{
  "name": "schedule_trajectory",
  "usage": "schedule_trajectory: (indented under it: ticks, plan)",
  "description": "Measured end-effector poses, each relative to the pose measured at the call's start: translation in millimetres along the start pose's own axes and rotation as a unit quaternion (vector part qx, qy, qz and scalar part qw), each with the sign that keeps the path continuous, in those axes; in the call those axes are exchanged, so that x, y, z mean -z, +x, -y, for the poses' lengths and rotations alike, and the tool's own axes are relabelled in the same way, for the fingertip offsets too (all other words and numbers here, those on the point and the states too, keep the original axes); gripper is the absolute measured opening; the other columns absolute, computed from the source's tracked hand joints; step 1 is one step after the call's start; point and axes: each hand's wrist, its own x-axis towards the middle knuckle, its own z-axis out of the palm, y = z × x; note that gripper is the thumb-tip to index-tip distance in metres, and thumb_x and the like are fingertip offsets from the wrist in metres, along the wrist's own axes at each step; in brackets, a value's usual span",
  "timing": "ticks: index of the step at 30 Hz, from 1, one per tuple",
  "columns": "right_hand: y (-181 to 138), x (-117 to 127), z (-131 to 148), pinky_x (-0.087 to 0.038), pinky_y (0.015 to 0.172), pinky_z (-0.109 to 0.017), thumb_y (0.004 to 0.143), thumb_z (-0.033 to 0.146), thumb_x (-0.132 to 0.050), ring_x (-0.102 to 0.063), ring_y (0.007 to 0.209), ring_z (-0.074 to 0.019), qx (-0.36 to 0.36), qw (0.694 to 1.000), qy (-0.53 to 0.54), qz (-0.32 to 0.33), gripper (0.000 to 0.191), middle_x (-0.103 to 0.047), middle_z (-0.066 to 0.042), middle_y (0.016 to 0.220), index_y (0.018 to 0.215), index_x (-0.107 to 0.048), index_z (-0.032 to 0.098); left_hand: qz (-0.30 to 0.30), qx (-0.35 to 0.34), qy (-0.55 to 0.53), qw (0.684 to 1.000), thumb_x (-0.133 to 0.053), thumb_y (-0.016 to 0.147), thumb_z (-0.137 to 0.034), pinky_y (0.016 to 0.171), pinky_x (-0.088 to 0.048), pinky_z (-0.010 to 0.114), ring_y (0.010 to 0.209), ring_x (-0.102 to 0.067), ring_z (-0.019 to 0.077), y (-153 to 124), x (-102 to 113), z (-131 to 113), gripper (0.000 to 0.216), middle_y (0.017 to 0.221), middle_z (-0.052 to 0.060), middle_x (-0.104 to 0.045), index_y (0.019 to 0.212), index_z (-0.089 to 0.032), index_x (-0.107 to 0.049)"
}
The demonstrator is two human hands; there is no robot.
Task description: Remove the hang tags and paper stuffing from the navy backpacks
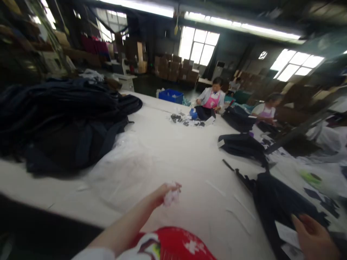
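My left hand (166, 191) reaches out over the white table (173, 151), its fingers closed round a small crumpled white wad (172, 196). At the lower right my right hand (311, 234) rests on a dark garment (279, 206), touching a white paper tag (287, 234); its fingers are blurred and partly cut off by the frame edge. The picture is smeared by motion.
A big heap of dark garments (59, 122) fills the table's left side. Another folded dark garment (241, 144) lies mid-right. Two people (213, 99) sit working at the far edge, near a blue bin (170, 95). Scraps (187, 120) lie by them. Cardboard boxes stand behind.
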Motion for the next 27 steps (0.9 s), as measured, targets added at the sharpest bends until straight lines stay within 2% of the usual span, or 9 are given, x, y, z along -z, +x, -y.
schedule_trajectory:
  ticks: [4, 8, 11, 14, 16, 18, 21, 24, 27]
  plan:
    - [-57.4, -53.1, 36.2, -0.049, 0.083, -0.049, 0.065, 0.057, -0.064, -0.065, 0.087, -0.0318, 0.090, 0.971, 0.043, 0.219, 0.053, -0.070, -0.016, 0.097, 0.100, -0.066, 0.017, 0.027, -0.023, -0.109, 0.993, -0.069, 0.065, -0.036, 0.050, -0.042, 0.020, 0.066, -0.059, 0.0128, 1.7, -17.0, -32.3, 0.041, 0.091, 0.009, -0.065, 0.099, -0.012, -0.066]
    - [-143.4, -105.9, 102.2, -0.049, 0.079, -0.038, 0.070, 0.049, -0.068, -0.063, 0.084, -0.0230, 0.160, 0.852, 0.191, 0.460, 0.046, -0.071, -0.010, 0.096, 0.104, -0.065, 0.018, 0.042, -0.041, -0.138, 0.989, -0.068, 0.069, -0.031, 0.054, -0.046, 0.021, 0.069, -0.061, 0.0140, -5.7, -27.2, -30.8, 0.041, 0.091, 0.010, -0.067, 0.105, -0.011, -0.065]
    - [-189.5, -123.1, 134.3, -0.047, 0.071, -0.032, 0.070, 0.037, -0.073, -0.060, 0.071, -0.0188, 0.210, 0.780, 0.200, 0.555, 0.044, -0.070, -0.004, 0.085, 0.112, -0.065, 0.022, 0.036, -0.038, -0.164, 0.985, -0.070, 0.067, -0.028, 0.061, -0.049, 0.024, 0.071, -0.064, 0.0158, -14.7, -31.9, -19.2, 0.044, 0.090, 0.010, -0.068, 0.107, -0.011, -0.063]
    - [-205.7, -130.8, 140.8, -0.043, 0.068, -0.030, 0.074, 0.024, -0.067, -0.058, 0.066, -0.0186, 0.261, 0.784, 0.153, 0.542, 0.016, -0.069, -0.001, 0.073, 0.089, -0.073, 0.025, 0.021, -0.029, -0.159, 0.987, -0.071, 0.063, -0.024, 0.061, -0.049, 0.025, 0.068, -0.064, 0.0150, -22.7, -29.2, -10.6, 0.043, 0.084, 0.008, -0.069, 0.103, -0.011, -0.063]
    - [-203.4, -134.4, 137.6, -0.043, 0.066, -0.030, 0.077, 0.019, -0.059, -0.057, 0.064, -0.0184, 0.247, 0.798, 0.151, 0.529, 0.016, -0.067, 0.000, 0.067, 0.076, -0.073, 0.025, 0.026, -0.023, -0.136, 0.990, -0.070, 0.061, -0.021, 0.060, -0.050, 0.025, 0.067, -0.064, 0.0152, -27.8, -24.5, -9.2, 0.037, 0.079, 0.007, -0.068, 0.096, -0.011, -0.064]
    - [-196.9, -137.1, 133.6, -0.044, 0.068, -0.030, 0.078, 0.017, -0.055, -0.058, 0.065, -0.0183, 0.229, 0.809, 0.173, 0.513, 0.021, -0.067, 0.000, 0.069, 0.081, -0.075, 0.025, 0.036, -0.018, -0.121, 0.992, -0.069, 0.059, -0.020, 0.059, -0.050, 0.025, 0.067, -0.063, 0.0161, -32.2, -19.9, -10.7, 0.031, 0.076, 0.006, -0.067, 0.089, -0.011, -0.064]
    - [-189.5, -140.6, 129.9, -0.044, 0.089, -0.032, 0.076, 0.021, -0.060, -0.061, 0.092, -0.0204, 0.206, 0.828, 0.254, 0.457, 0.019, -0.070, -0.003, 0.094, 0.088, -0.074, 0.024, 0.052, -0.014, -0.114, 0.992, -0.066, 0.060, -0.022, 0.050, -0.045, 0.023, 0.057, -0.058, 0.0135, -36.2, -17.1, -15.6, 0.026, 0.069, 0.005, -0.065, 0.083, -0.011, -0.062]
    - [-187.7, -145.6, 128.1, -0.043, 0.097, -0.035, 0.076, 0.026, -0.064, -0.060, 0.102, -0.0203, 0.049, 0.816, 0.384, 0.429, 0.014, -0.071, -0.004, 0.099, 0.085, -0.071, 0.021, 0.091, -0.003, -0.076, 0.993, -0.066, 0.059, -0.023, 0.044, -0.039, 0.021, 0.049, -0.052, 0.0102, -39.2, -20.8, -20.6, 0.023, 0.061, 0.001, -0.060, 0.079, -0.012, -0.061]
    - [-184.1, -151.7, 124.8, -0.051, 0.085, -0.033, 0.073, 0.023, -0.066, -0.065, 0.084, -0.0164, -0.150, 0.740, 0.496, 0.430, 0.007, -0.071, -0.001, 0.082, 0.079, -0.065, 0.020, 0.151, 0.020, -0.037, 0.988, -0.072, 0.057, -0.022, 0.046, -0.041, 0.020, 0.052, -0.054, 0.0104, -43.6, -26.1, -23.0, 0.027, 0.064, 0.000, -0.061, 0.081, -0.013, -0.062]
